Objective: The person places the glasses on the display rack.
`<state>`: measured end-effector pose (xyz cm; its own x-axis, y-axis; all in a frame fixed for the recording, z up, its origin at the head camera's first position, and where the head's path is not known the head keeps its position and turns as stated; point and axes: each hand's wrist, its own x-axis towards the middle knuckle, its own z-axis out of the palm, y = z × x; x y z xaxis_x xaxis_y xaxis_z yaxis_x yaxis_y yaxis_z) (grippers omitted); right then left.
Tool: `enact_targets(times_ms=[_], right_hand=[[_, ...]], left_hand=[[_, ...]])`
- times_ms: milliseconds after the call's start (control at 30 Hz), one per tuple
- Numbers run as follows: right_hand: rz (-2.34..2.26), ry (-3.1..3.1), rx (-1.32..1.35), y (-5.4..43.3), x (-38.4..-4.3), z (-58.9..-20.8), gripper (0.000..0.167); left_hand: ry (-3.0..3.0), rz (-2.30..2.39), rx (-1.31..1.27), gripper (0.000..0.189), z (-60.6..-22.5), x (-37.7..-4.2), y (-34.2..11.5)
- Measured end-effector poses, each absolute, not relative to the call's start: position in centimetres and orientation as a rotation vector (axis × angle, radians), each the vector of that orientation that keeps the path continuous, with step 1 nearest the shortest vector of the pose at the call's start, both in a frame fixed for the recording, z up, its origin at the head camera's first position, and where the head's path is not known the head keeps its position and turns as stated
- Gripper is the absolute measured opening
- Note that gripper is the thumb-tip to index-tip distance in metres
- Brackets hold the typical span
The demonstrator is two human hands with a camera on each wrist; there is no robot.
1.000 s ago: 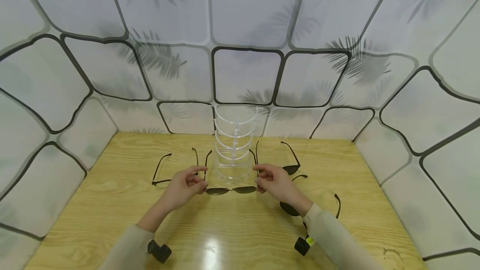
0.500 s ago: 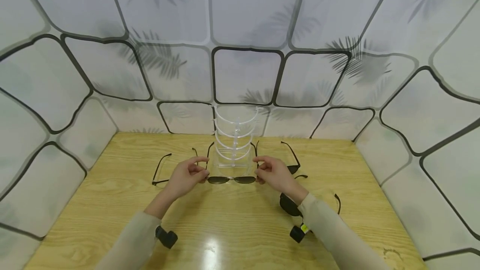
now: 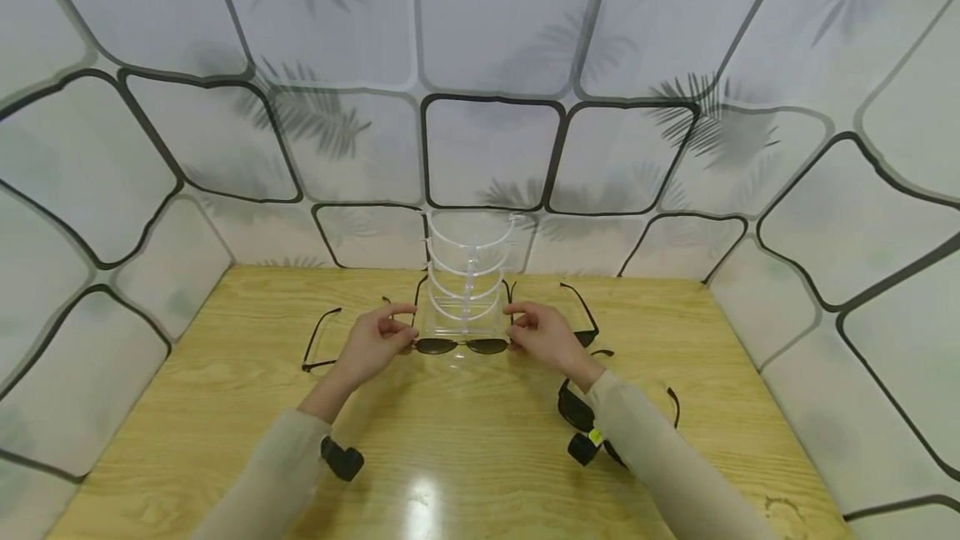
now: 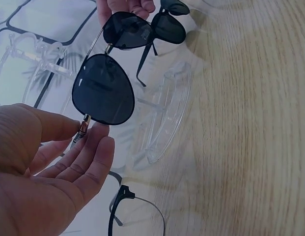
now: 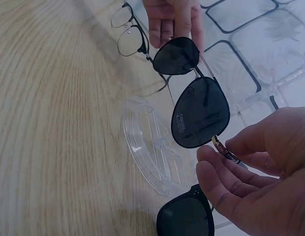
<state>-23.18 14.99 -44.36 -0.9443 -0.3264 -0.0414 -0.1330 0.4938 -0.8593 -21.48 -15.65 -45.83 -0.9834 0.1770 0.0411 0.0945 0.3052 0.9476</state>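
A pair of dark aviator sunglasses [image 3: 486, 347] is held up by its two temples, lenses facing me, in front of a clear tiered display stand [image 3: 467, 282]. My left hand [image 3: 372, 347] pinches the left temple near its hinge between thumb and fingers. On the other side my right hand [image 3: 550, 342] pinches the right temple near the hinge. Both temples point away from me, one along each side of the stand. In the left wrist view the lenses [image 4: 103, 89] hang above the stand's clear base [image 4: 169, 115]. Whether the frame touches the stand, I cannot tell.
Clear-lensed eyeglasses [image 3: 321, 365] lie left of the stand, partly behind my left hand. To the right rest black sunglasses [image 3: 587, 337] and another dark pair [image 3: 575, 408], partly hidden by my right hand and arm. A patterned cloth wall [image 3: 495, 152] rises behind the wooden table [image 3: 450, 457].
Both hands have carried the aviator sunglasses forward, away from me and toward the stand. The temples now reach alongside its lower tiers. The other glasses have stayed in place.
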Motion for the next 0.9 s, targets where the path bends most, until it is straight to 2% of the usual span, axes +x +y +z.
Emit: enact_targets(times_ms=[600,900], right_hand=[[-1.488,2.488,-0.197,14.0,-24.8,-44.7,0.042],[-1.478,2.507,-0.18,13.7,-25.3,-44.9,0.041]], left_hand=[[2.523,1.778,0.172,0.039,-46.3,-22.8,-14.9],[2.558,1.797,0.167,0.039,-46.6,-23.2,-14.8]])
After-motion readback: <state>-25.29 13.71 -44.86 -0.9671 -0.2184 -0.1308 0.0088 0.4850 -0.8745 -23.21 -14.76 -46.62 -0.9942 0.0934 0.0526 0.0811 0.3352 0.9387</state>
